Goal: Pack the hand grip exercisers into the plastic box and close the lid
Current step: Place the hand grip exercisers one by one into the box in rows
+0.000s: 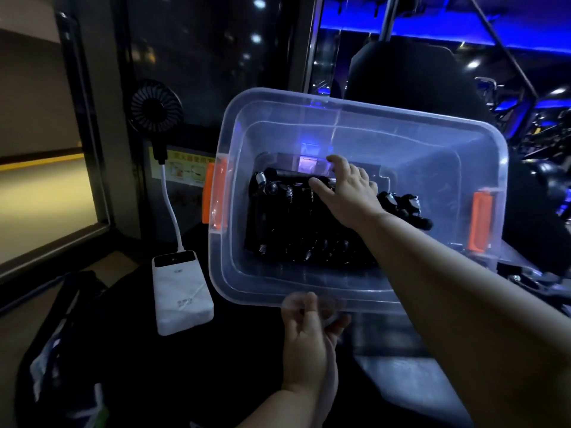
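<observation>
The clear rectangular plastic box (432, 162) fills the centre of the frame. It is tipped so that its open top faces the camera, which exposes the floor of the box for loading.

The left hand (309, 332), at lower centre, pinches the near rim of the box between thumb and curled fingers. This grip probably holds the tilt and stops the box sliding while the other hand works inside it.

The black, steel-sprung hand grip exercisers (287, 223) lie on the box floor, left of centre. They are packed side by side in a tight block, an arrangement that saves space. Two or three more (404, 205) lie loose, right of the block, near the right wall.

The right hand (349, 186) reaches in from the lower right. Its thumb and fingers rest on the upper row of the block, and the index finger is extended. Whether the fingers close around a handle or only press it cannot be told. The likely purpose is to seat an exerciser into the row.

The two orange latches, left (214, 196) and right (480, 223), hang unfastened, and no lid is on the box.

A white power bank (182, 291) lies at lower left. Its white cable (170, 208) runs up to a small black fan (156, 110).
</observation>
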### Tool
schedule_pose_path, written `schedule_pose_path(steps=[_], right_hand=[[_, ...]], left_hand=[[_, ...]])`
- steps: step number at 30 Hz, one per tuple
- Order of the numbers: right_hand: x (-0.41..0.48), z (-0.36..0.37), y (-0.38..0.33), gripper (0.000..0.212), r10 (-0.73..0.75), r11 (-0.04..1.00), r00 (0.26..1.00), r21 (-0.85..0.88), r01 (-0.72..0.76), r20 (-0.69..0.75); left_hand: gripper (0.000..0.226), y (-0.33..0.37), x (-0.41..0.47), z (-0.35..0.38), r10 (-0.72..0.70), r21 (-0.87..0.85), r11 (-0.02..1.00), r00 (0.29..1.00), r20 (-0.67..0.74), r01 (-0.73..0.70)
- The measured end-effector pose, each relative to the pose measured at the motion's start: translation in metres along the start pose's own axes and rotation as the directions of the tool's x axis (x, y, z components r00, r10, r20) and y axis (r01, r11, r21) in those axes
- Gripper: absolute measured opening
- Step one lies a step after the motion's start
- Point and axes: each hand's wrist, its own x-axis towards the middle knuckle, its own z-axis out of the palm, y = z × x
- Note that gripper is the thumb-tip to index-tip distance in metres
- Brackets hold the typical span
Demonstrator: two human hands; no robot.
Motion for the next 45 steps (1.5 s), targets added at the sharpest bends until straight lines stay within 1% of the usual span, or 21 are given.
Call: schedule_pose_path(steps=[4, 9, 11, 15, 17, 19, 21, 23, 25, 26, 27, 28, 29, 30, 31, 32, 35, 39, 41, 43, 45], right_hand=[[-0.025, -0.013, 0.013, 0.059, 0.026, 0.999, 0.999, -0.022, -0.027, -0.022], [-0.063, -0.03, 0.039, 0.057, 0.079, 0.991, 0.996, -0.113, -0.075, 0.03], [-0.078, -0.04, 0.045, 0.055, 0.066, 0.993, 0.998, -0.098, -0.066, -0.001], [-0.111, -0.066, 0.061, 0.046, -0.036, 0.998, 0.993, -0.052, 0.031, -0.112], [-0.128, -0.081, 0.073, 0.038, -0.126, 0.992, 0.967, -0.019, 0.125, -0.223], [-0.146, -0.095, 0.087, 0.031, -0.17, 0.983, 0.923, 0.005, 0.183, -0.345], [-0.163, -0.105, 0.107, 0.029, -0.141, 0.986, 0.89, 0.024, 0.168, -0.435], [-0.178, -0.111, 0.133, 0.03, -0.031, 0.996, 0.885, 0.062, 0.067, -0.465], [-0.186, -0.115, 0.164, 0.028, 0.162, 0.987, 0.895, 0.072, -0.145, -0.415], [-0.187, -0.117, 0.181, 0.027, 0.283, 0.956, 0.89, 0.034, -0.29, -0.358], [-0.188, -0.119, 0.197, 0.029, 0.42, 0.894, 0.865, -0.038, -0.447, -0.274], [-0.191, -0.121, 0.211, 0.036, 0.562, 0.8, 0.809, -0.134, -0.584, -0.17], [-0.194, -0.123, 0.221, 0.044, 0.678, 0.704, 0.732, -0.225, -0.673, -0.066], [-0.199, -0.125, 0.229, 0.051, 0.752, 0.635, 0.659, -0.292, -0.715, 0.019], [-0.205, -0.125, 0.236, 0.055, 0.785, 0.6, 0.615, -0.335, -0.726, 0.074], [-0.21, -0.124, 0.242, 0.055, 0.789, 0.597, 0.607, -0.36, -0.717, 0.098], [-0.215, -0.123, 0.247, 0.051, 0.765, 0.614, 0.637, -0.402, -0.679, 0.095], [-0.213, -0.123, 0.238, 0.036, 0.772, 0.59, 0.63, -0.465, -0.66, 0.085], [-0.215, -0.123, 0.234, 0.029, 0.754, 0.595, 0.655, -0.478, -0.646, 0.052], [-0.22, -0.122, 0.23, 0.022, 0.706, 0.624, 0.708, -0.486, -0.612, 0.015], [-0.225, -0.118, 0.227, 0.021, 0.642, 0.671, 0.767, -0.473, -0.57, -0.013]], left_hand=[[0.013, 0.004, -0.001, 0.0, 0.001, 0.085, 0.996, 1.0, -0.011, 0.0], [0.014, 0.005, -0.005, 0.004, 0.016, 0.18, 0.984, 1.0, -0.014, -0.013], [0.016, 0.005, -0.005, 0.005, 0.025, 0.2, 0.98, 0.999, -0.022, -0.02], [0.014, 0.005, -0.006, 0.004, 0.032, 0.206, 0.978, 0.999, -0.002, -0.031], [0.015, 0.004, -0.007, 0.004, 0.046, 0.204, 0.978, 0.999, 0.022, -0.05], [0.019, 0.003, -0.007, 0.005, 0.053, 0.21, 0.976, 0.998, 0.035, -0.059], [0.025, 0.003, -0.008, 0.006, 0.057, 0.213, 0.975, 0.998, 0.041, -0.064], [0.034, 0.003, -0.009, 0.008, 0.063, 0.216, 0.974, 0.997, 0.04, -0.07], [0.039, 0.002, -0.008, 0.008, 0.065, 0.218, 0.973, 0.997, 0.036, -0.071], [0.04, 0.002, -0.008, 0.009, 0.065, 0.221, 0.973, 0.997, 0.035, -0.072], [0.04, 0.002, -0.008, 0.009, 0.066, 0.226, 0.971, 0.997, 0.035, -0.073], [0.041, 0.001, -0.007, 0.009, 0.068, 0.231, 0.97, 0.997, 0.035, -0.074], [0.041, 0.001, -0.006, 0.008, 0.069, 0.236, 0.969, 0.997, 0.034, -0.075], [0.041, 0.001, -0.006, 0.008, 0.07, 0.24, 0.968, 0.997, 0.033, -0.076], [0.04, 0.0, -0.006, 0.008, 0.07, 0.242, 0.967, 0.997, 0.031, -0.076], [0.04, 0.0, -0.005, 0.008, 0.069, 0.243, 0.967, 0.997, 0.028, -0.074], [0.041, -0.001, -0.005, 0.008, 0.061, 0.254, 0.965, 0.998, 0.019, -0.064], [0.037, -0.002, -0.006, 0.009, 0.071, 0.255, 0.965, 0.997, 0.002, -0.069], [0.035, -0.002, -0.006, 0.009, 0.073, 0.258, 0.964, 0.997, 0.001, -0.07], [0.032, -0.002, -0.005, 0.008, 0.07, 0.261, 0.963, 0.998, 0.0, -0.068], [0.031, -0.002, -0.005, 0.008, 0.067, 0.255, 0.965, 0.998, 0.001, -0.066]])
